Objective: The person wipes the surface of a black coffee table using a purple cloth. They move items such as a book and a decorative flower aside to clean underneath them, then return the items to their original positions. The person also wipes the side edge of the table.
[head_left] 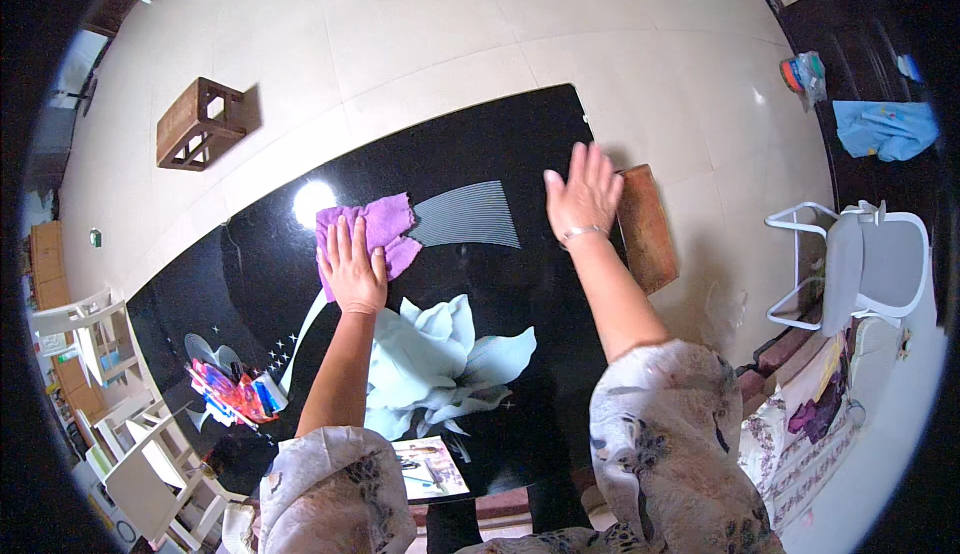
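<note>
Pale floor tiles all round, and on them a glossy black table [500,144] with a white flower printed across the near half and a fan of fine white lines further out.

Lay crumpled on that table, just left of the lined fan: a purple cloth [375,226], small, thin, clearly soft and light. Judged limp enough to bunch and fold under any push, and likely to slide easily on so slick a top. Best managed with a flat palm pressing down on the middle, or pinched at a loose corner for lifting; no stiffness to rely on.

Pressed flat on the near edge of the cloth, fingers spread and extended, nothing clenched: the left hand [350,269]. Rested open on the table's right edge, palm down, fingers together, holding nothing, a thin bracelet at the wrist: the right hand [583,194].

Stood just beyond the table's right edge, partly tucked under it: a brown wooden stool [647,226]. Sat on the table's left near corner: a heap of bright red and blue packets [232,394]. Lay at the table's near edge: a printed leaflet [430,467]. Well off from the table's far left: another wooden stool [200,124]. Far to the table's right: a white plastic chair [870,259].
</note>
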{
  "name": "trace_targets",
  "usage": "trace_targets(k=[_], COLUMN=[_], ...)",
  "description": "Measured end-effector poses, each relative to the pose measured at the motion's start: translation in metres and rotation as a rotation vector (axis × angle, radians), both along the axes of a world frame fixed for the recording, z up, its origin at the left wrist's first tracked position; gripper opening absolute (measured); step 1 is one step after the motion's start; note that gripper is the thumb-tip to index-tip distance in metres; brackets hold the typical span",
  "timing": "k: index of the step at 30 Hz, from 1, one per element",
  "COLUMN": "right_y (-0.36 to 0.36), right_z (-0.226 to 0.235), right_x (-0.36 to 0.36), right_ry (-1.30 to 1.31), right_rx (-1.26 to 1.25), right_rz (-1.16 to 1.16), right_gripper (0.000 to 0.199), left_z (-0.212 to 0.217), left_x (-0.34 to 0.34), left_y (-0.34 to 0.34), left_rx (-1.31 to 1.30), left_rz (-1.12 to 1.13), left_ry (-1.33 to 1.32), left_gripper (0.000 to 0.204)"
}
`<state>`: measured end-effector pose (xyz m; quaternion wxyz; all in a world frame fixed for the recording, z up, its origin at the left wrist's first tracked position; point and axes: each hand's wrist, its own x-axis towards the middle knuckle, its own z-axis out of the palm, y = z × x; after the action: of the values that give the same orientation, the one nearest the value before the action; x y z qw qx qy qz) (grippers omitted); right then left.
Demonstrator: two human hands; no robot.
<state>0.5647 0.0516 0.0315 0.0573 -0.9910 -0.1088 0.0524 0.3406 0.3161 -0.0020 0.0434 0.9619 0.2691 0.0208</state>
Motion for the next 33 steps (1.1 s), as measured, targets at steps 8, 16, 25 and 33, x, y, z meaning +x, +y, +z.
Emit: trace_targets(k=[8,16,25,33], right_y=[0.034,0.034,0.034,0.029], right_z=[-0.019,-0.022,-0.025,-0.022], right_x=[-0.002,-0.003,-0.001,0.000], right_ry=[0.016,0.020,0.005,0.009], right_rx=[-0.019,-0.045,-0.018,0.017], right_rz=[0.068,0.080,0.092,0.073], right_gripper=[0.072,0.077,0.081,0.083], left_z=[0.007,0.012,0.013,0.010], left_x=[-0.001,0.177,0.359,0.338], left_y=[0.004,0.008,-0.101,-0.040], left_rx=[-0.037,-0.191,-0.665,-0.822], left_rz=[0.000,-0.192,-0.337,-0.372], left_ry=[0.052,-0.211,0.040,0.242], left_gripper=[0.061,0.050,0.032,0.034])
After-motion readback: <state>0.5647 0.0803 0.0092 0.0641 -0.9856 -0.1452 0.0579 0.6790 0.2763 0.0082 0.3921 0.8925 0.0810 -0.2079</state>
